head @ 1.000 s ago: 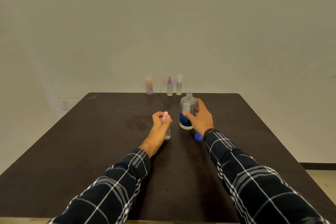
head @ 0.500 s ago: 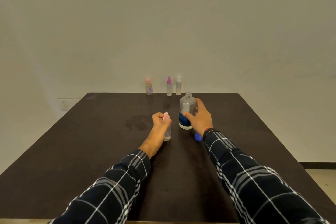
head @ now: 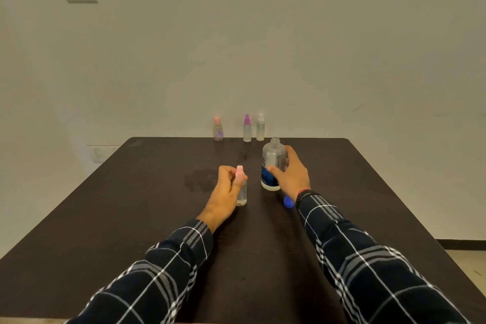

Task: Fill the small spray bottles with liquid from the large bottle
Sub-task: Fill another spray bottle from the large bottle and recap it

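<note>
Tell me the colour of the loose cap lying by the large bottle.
Blue; the cap shows best in the head view.

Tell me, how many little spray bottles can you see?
4. The left hand grips a pink-capped bottle; three stand along the table's far edge: a patterned bottle, a purple-capped bottle, a white-capped bottle. None looks hidden.

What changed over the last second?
Nothing visibly moved. The left hand still grips the pink-capped spray bottle, and the right hand still holds the uncapped large bottle. Both bottles stand on the table, and the blue cap stays put.
</note>
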The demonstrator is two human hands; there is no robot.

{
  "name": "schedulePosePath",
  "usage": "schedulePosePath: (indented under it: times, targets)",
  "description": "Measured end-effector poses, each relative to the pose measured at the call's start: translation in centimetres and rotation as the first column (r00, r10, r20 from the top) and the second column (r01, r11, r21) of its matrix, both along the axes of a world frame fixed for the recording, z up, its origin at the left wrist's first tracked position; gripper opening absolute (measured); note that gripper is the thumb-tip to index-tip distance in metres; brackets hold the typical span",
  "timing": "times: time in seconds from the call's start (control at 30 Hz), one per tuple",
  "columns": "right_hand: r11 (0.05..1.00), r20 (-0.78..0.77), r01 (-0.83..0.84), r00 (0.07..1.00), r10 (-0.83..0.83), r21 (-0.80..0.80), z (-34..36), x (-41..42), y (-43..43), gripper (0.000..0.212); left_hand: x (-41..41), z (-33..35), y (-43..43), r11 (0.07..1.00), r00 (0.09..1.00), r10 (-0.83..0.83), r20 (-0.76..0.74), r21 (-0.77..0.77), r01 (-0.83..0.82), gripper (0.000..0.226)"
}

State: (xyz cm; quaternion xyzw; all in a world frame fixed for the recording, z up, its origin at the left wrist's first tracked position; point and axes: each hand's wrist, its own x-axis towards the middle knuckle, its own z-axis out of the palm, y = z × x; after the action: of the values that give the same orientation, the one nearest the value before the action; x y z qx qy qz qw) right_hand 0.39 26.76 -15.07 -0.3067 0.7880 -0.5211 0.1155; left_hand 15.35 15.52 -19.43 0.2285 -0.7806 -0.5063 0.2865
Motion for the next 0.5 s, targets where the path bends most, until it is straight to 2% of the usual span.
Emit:
schedulePosePath:
  times: [0.27,0.33,0.5]
  targets:
    - [1.0,0.001,-0.003,1.0,0.003,-0.009,0.1,0.1,0.3,0.072,0.8,2.0,-3.5,0.96,0.959,-0.047,0.278,-0.254,0.121,0.046]
    - [1.0,-0.001,-0.012,1.0,0.012,-0.013,0.2,0.1,0.4,0.071,0.3,2.9,-4.9,0.956,0.963,-0.022,0.269,-0.275,0.099,0.05]
    - [1.0,-0.001,-0.009,1.0,0.009,-0.009,0.1,-0.2,0.3,0.072,-3.1,5.5,-9.0,0.953,0.978,0.157,0.138,-0.281,-0.113,0.047]
